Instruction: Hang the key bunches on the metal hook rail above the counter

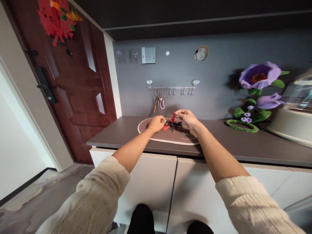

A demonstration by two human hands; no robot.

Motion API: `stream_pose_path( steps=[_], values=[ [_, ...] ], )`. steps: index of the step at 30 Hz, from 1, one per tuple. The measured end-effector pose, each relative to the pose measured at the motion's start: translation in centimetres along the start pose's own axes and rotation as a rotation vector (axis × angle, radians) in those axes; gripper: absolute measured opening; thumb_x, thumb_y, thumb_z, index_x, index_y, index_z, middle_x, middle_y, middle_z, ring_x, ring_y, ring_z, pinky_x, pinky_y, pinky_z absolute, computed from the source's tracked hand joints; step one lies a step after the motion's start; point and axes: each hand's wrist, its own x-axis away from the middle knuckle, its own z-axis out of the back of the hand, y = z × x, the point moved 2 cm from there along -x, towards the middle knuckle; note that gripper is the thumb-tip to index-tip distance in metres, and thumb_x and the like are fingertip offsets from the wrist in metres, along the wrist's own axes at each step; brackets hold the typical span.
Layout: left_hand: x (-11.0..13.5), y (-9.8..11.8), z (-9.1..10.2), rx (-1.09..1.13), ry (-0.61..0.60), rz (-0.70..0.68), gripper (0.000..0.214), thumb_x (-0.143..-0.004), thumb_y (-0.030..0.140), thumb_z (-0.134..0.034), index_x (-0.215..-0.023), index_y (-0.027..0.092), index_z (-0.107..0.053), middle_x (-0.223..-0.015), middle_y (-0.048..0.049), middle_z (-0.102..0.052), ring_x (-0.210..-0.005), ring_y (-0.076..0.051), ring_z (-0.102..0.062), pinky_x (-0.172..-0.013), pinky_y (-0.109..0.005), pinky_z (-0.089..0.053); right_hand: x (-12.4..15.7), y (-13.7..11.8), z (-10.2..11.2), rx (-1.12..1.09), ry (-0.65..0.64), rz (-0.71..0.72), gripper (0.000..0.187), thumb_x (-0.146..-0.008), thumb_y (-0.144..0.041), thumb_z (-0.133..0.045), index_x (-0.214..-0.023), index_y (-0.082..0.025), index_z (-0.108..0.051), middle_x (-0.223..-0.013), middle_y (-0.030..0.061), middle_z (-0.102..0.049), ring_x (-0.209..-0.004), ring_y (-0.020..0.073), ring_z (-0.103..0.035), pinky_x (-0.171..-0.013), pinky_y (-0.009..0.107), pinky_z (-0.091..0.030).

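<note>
A bunch of keys [175, 126] with a red tag lies on an oval brown mat [170, 138] on the grey counter. My right hand [186, 117] pinches a small red strap [173, 117] that rises from the bunch. My left hand [156, 123] is curled closed at the left edge of the keys, touching them; what its fingers hold is hidden. Both arms wear cream knitted sleeves.
A metal hook rail [172, 87] on the grey wall carries another set of keys [159, 101]. A purple flower ornament [257, 94] and a pale container with a clear lid [292, 120] stand at the right. A dark red door [73, 81] is at the left. White cabinets [156, 182] sit below the counter.
</note>
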Motion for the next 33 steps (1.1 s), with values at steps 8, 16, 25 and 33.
stream_pose_path(
  steps=[8,16,25,33],
  values=[
    [-0.2,0.3,0.3,-0.002,0.112,-0.051,0.016,-0.077,0.024,-0.046,-0.076,0.016,-0.061,-0.075,-0.0024,-0.058,-0.068,-0.011,-0.05,-0.067,-0.023,-0.038,0.3,-0.3,-0.3,-0.145,-0.11,-0.007,0.018,-0.07,-0.029,-0.063,-0.076,-0.014,-0.057,-0.069,0.0027,-0.06,-0.053,0.0067,-0.049,-0.053,0.02,-0.041],
    [0.2,1.4,0.9,-0.089,0.131,-0.184,0.025,-0.085,0.03,-0.038,-0.085,0.016,-0.059,-0.083,-0.0046,-0.057,-0.077,-0.014,-0.05,-0.073,-0.026,-0.038,0.9,-0.5,-1.1,-0.265,-0.267,-0.042,0.023,-0.064,-0.03,-0.068,-0.076,-0.014,-0.057,-0.064,-0.0015,-0.057,-0.06,0.0079,-0.054,-0.066,0.023,-0.044],
    [0.3,1.8,0.9,-0.179,0.154,-0.27,0.027,-0.088,0.03,-0.031,-0.09,0.018,-0.056,-0.087,-0.0044,-0.057,-0.085,-0.016,-0.051,-0.077,-0.028,-0.039,1.0,-0.1,-1.5,-0.269,-0.351,-0.082,0.021,-0.062,-0.029,-0.07,-0.074,-0.016,-0.059,-0.064,-0.0021,-0.058,-0.058,0.007,-0.052,-0.063,0.021,-0.043],
    [0.0,1.4,0.4,-0.17,0.137,-0.259,0.031,-0.089,0.026,-0.026,-0.091,0.018,-0.056,-0.089,-0.0048,-0.057,-0.086,-0.016,-0.051,-0.078,-0.028,-0.039,0.8,0.3,-1.7,-0.256,-0.37,-0.115,0.018,-0.064,-0.028,-0.068,-0.075,-0.016,-0.059,-0.066,-0.0018,-0.058,-0.059,0.0072,-0.052,-0.061,0.021,-0.041]
  ],
)
